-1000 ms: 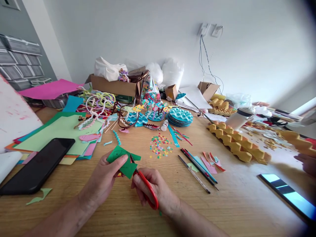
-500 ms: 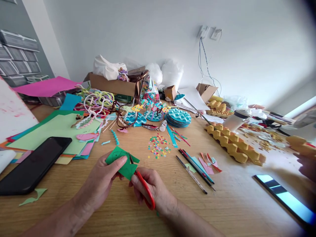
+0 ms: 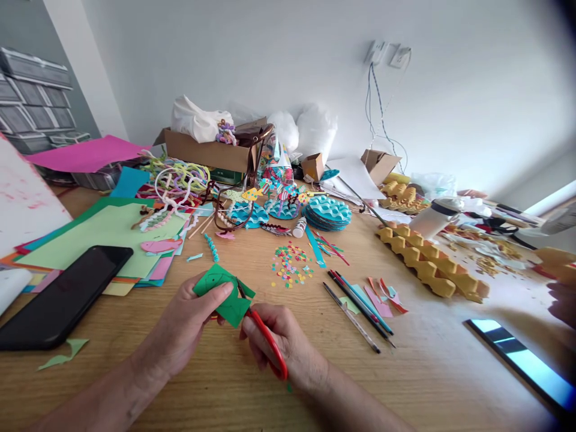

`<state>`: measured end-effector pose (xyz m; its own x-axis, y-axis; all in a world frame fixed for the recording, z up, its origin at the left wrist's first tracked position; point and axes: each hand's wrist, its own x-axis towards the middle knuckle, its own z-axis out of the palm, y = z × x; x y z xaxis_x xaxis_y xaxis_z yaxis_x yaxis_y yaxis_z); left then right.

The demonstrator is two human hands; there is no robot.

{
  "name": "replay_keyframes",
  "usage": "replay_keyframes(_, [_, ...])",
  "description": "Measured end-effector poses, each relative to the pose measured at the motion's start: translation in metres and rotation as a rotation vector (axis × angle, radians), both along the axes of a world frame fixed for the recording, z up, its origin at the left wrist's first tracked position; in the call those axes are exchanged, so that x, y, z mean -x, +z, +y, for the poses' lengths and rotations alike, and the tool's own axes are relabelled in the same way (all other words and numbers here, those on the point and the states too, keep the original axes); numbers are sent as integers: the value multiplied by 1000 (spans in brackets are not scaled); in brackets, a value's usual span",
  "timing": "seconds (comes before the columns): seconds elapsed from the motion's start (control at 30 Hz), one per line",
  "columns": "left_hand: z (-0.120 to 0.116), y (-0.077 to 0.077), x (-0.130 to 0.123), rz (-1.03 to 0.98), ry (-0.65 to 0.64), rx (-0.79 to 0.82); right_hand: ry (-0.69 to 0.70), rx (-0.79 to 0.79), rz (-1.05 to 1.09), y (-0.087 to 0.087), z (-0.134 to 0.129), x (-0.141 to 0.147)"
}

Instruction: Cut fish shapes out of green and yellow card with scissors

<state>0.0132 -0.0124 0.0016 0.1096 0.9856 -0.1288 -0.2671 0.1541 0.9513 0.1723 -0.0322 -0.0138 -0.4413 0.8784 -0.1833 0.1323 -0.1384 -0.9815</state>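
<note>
Near the middle of the view, my left hand (image 3: 186, 321) pinches a piece of green paper (image 3: 224, 303) with the thumb on top. Drawn pencil lines mark the paper, and a slit runs in from its right side. My right hand (image 3: 281, 339) is wrapped round the red handles of a pair of scissors (image 3: 269, 341). The dark blades lie in the slit, pointing up and left, partly hidden by the paper. Round coloured paper dots (image 3: 291, 264) are scattered on the table beyond my hands.
To the left lie a black phone (image 3: 67, 294) and stacked coloured paper (image 3: 94, 237). Right of my hands are pencils (image 3: 360, 306) and paper scraps (image 3: 384, 299). Farther right stand a yellow egg carton (image 3: 427, 261) and a second phone (image 3: 517, 360). Another person's hand (image 3: 562, 303) shows at the right edge.
The view has shifted slightly. Both hands keep nearly the same hold on the green paper and the scissors; the scissors' handles sit a touch farther right.
</note>
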Motion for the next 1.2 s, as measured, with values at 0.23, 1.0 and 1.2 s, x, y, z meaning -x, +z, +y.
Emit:
replay_keyframes(0.23, [2, 3, -2, -31, 3, -8, 4, 21, 28, 0, 0, -1])
replay_keyframes(1.0, [4, 9, 4, -21, -58, 32, 45, 43, 41, -1, 0, -2])
replay_keyframes(1.2, [4, 8, 4, -29, -100, 24, 44, 39, 32, 2, 0, -2])
